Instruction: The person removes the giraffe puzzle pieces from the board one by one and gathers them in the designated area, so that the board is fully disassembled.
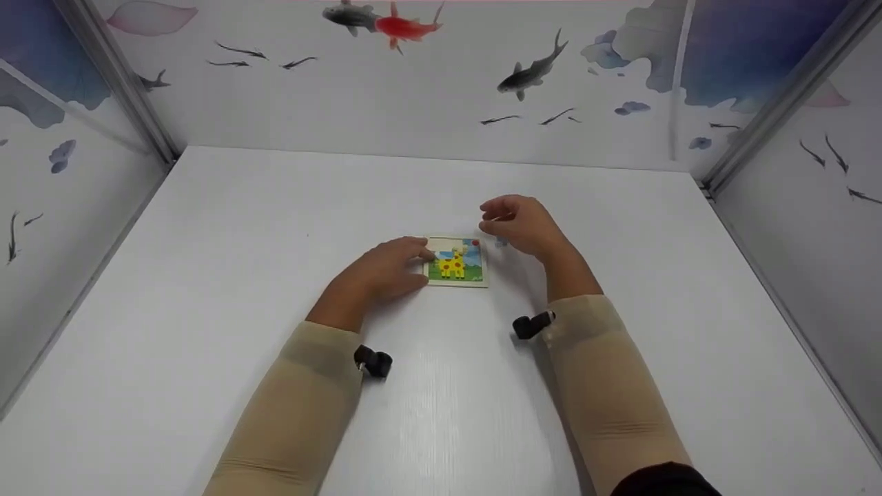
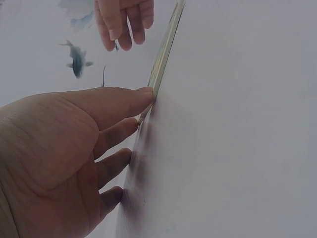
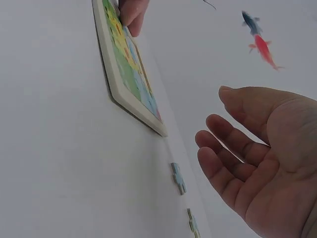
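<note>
A small jigsaw puzzle (image 1: 460, 265) with a yellow giraffe on green and blue lies flat on the white table in a pale frame. Bare pale board shows in its upper left part. My left hand (image 1: 389, 270) holds its left side, thumb at the near corner and fingers toward the far one; a fingertip reaches over the picture. In the left wrist view the thumb (image 2: 124, 104) meets the frame's edge. To the right, my right hand (image 1: 524, 224) hovers with loosely bent fingers and nothing between them. Below it lies a light blue puzzle piece (image 3: 178, 178).
A second loose piece (image 3: 193, 224) lies beyond the blue one in the right wrist view. The white table (image 1: 241, 227) is enclosed by panels (image 1: 413, 103) printed with fish, with metal posts at the back corners.
</note>
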Demonstrator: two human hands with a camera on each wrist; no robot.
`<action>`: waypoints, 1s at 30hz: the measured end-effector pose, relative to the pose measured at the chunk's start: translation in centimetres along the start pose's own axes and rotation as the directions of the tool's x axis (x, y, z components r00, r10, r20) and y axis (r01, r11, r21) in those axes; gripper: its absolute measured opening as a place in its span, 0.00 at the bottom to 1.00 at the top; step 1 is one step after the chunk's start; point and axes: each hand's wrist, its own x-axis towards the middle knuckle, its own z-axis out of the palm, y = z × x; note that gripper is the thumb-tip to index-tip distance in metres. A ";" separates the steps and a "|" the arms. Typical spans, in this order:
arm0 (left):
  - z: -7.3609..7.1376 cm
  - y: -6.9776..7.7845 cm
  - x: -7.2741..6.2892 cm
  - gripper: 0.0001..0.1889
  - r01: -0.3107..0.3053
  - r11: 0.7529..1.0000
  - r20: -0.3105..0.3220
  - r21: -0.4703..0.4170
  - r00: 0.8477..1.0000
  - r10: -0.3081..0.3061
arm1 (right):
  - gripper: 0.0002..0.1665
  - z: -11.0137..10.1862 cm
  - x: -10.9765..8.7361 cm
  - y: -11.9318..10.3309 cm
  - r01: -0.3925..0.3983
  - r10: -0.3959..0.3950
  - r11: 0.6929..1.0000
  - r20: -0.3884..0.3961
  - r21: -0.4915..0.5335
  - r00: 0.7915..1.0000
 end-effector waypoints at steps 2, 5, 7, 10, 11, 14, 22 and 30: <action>0.0 -0.1 0.0 0.27 -0.002 1.000 0.002 0.000 1.000 0.002 | 0.25 0.4 0.0 -0.1 -0.010 0.010 1.000 0.012 -0.008 1.000; 0.0 -0.1 0.0 0.27 -0.010 1.000 0.002 -0.001 1.000 0.010 | 0.24 0.9 0.0 -0.1 -0.018 0.018 1.000 0.029 -0.019 0.999; 0.0 -0.2 -0.1 0.27 -0.013 1.000 0.002 -0.005 1.000 0.013 | 0.24 1.2 0.0 -0.2 -0.015 0.016 0.999 0.050 -0.029 0.999; -0.1 -0.2 -0.2 0.27 -0.014 1.000 0.001 -0.006 1.000 0.014 | 0.22 1.6 -0.1 -0.2 -0.019 0.024 0.998 0.080 -0.058 0.996; -0.1 -0.2 -0.2 0.27 -0.016 1.000 0.001 -0.005 1.000 0.016 | 0.22 1.8 -0.1 -0.2 -0.024 0.030 0.997 0.091 -0.071 0.995; -0.1 -0.1 -0.4 0.27 -0.022 1.000 -0.002 -0.002 1.000 0.022 | 0.20 2.2 -0.1 -0.3 -0.041 0.056 0.992 0.121 -0.120 0.991; -0.1 -0.2 -0.3 0.26 -0.013 1.000 0.001 -0.005 1.000 0.013 | 0.20 3.0 -0.2 -0.4 -0.041 0.082 0.973 0.172 -0.227 0.982; -0.1 -0.2 -0.4 0.25 -0.047 0.999 -0.023 0.018 0.999 0.047 | 0.15 3.2 0.1 0.0 0.052 0.003 0.961 0.196 -0.273 0.981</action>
